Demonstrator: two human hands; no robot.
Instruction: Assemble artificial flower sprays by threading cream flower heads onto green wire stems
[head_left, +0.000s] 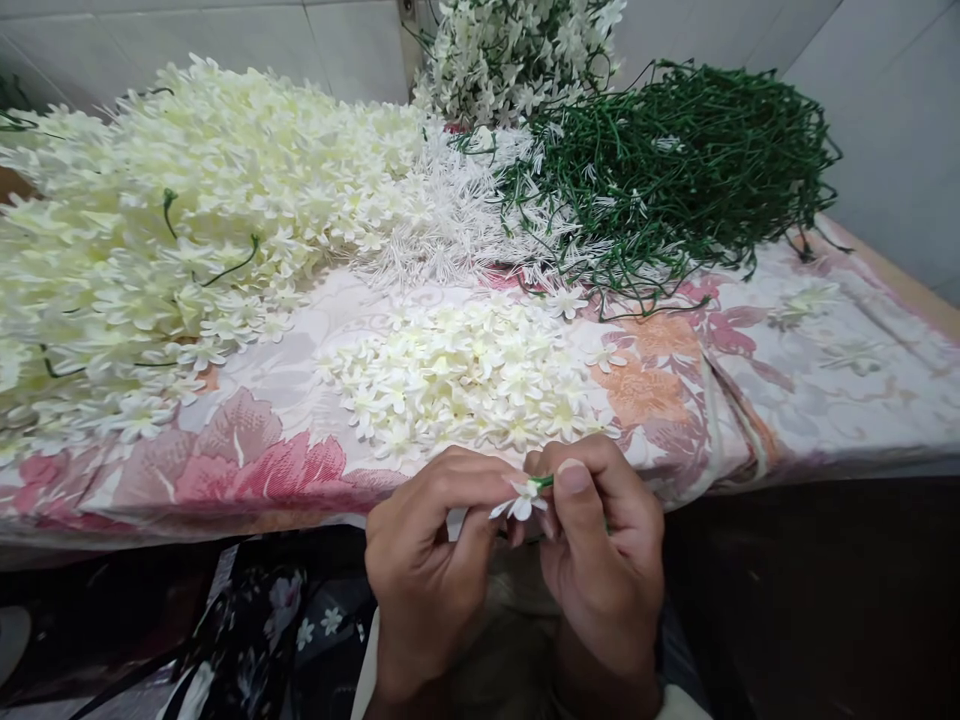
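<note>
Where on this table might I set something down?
Bare tablecloth shows right of the small flower pile, in front of the green stems, and in a strip between that pile and the big flower heap. The heap, white strands and stems crowd the back.

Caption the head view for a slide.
Left hand holding a white flower, right hand pinching a green stem, before a floral cloth heaped with pale blossoms and dark green strands.

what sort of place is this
Likely a small craft workshop or home workspace, though I can't tell which: loose artificial white blossoms and a heap of green stems lie on a floral tablecloth.
</note>
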